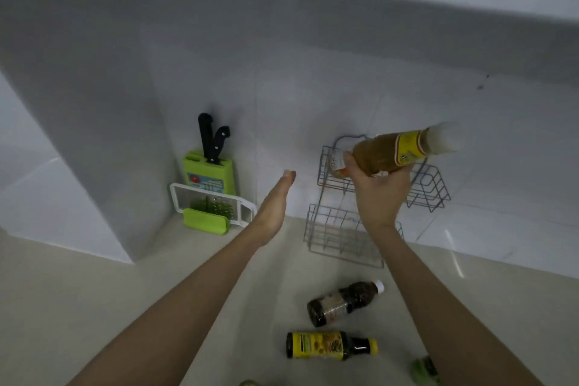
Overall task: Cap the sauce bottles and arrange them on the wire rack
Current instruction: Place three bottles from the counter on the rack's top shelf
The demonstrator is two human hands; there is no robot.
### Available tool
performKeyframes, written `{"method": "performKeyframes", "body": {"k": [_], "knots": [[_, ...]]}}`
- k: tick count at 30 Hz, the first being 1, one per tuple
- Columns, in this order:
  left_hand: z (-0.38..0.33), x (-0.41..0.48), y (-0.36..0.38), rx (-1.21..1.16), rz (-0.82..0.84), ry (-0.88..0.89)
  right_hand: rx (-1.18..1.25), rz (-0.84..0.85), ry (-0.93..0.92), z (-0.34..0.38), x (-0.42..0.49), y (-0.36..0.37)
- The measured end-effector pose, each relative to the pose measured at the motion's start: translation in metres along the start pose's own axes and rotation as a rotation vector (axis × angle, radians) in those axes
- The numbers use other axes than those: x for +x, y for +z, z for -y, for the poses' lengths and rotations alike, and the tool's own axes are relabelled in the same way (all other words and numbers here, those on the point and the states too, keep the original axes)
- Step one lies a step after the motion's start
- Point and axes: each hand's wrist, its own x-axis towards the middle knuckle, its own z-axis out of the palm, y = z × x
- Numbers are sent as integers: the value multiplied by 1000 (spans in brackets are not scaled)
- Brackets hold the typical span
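Note:
My right hand [380, 194] grips an orange-brown sauce bottle [398, 152] with a yellow label and a white cap, tilted on its side above the upper tier of a grey two-tier wire rack [429, 188] against the wall. A small jar [336, 166] sits in the rack's upper tier. My left hand [274, 210] reaches forward left of the rack, flat and holding nothing. On the counter near me lie a dark bottle with a white cap [343, 302] and a dark bottle with a yellow label and yellow cap [330, 345].
A green knife block [209, 174] with black-handled knives stands by the wall corner, with a white grater [206, 205] on a green stand in front. A green object [424, 368] lies at the bottom right. The beige counter [125, 307] stretches to the left.

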Motion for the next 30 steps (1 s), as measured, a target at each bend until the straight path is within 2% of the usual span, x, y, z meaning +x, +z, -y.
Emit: {"method": "performKeyframes", "body": {"k": [5, 10, 14, 20, 26, 30], "knots": [[-26, 25, 25, 22, 137, -31, -252, 79, 2, -8, 38, 8], [-26, 34, 40, -42, 161, -100, -423, 202, -35, -27, 49, 21], [-22, 38, 41, -93, 176, -122, -498, 263, -53, -31, 52, 31], [-19, 38, 40, -143, 239, -126, -543, 257, -18, -27, 49, 44], [-16, 42, 38, -117, 252, -131, -595, 290, -15, -24, 45, 47], [-18, 43, 37, -103, 256, -157, -609, 309, 51, -22, 40, 45]]}}
